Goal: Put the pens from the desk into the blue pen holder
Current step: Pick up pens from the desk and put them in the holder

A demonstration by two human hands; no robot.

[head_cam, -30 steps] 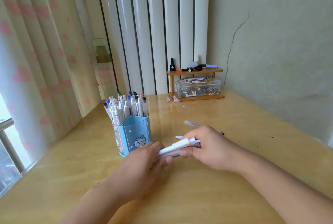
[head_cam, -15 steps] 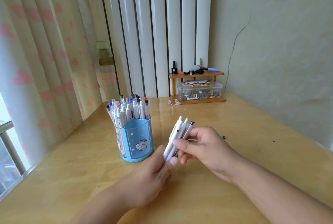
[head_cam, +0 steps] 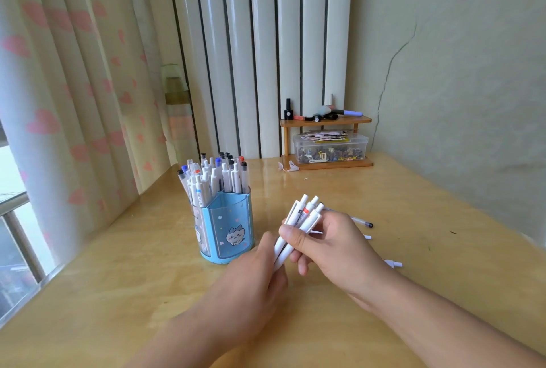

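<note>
Head view: both the left hand [head_cam: 254, 276] and right hand [head_cam: 334, 249] grasp a bundle of white pens [head_cam: 298, 225], tilted upright just right of the blue pen holder [head_cam: 227, 231]. The holder, already crowded with pens, stands on a glossy wooden desk [head_cam: 118, 279] by a heart-print curtain [head_cam: 59, 72]

One blue pen holder [head_cam: 227, 231] crammed with pens, about three white pens [head_cam: 298, 225] in hand, three loose pens [head_cam: 362, 221] on the desk

Both forearms are reaching in from below. Left hand [head_cam: 251, 276] is gripping the lower end of a pen bundle [head_cam: 298, 225]; right hand [head_cam: 334, 252] is pinching it just above, thumb in front.
</note>
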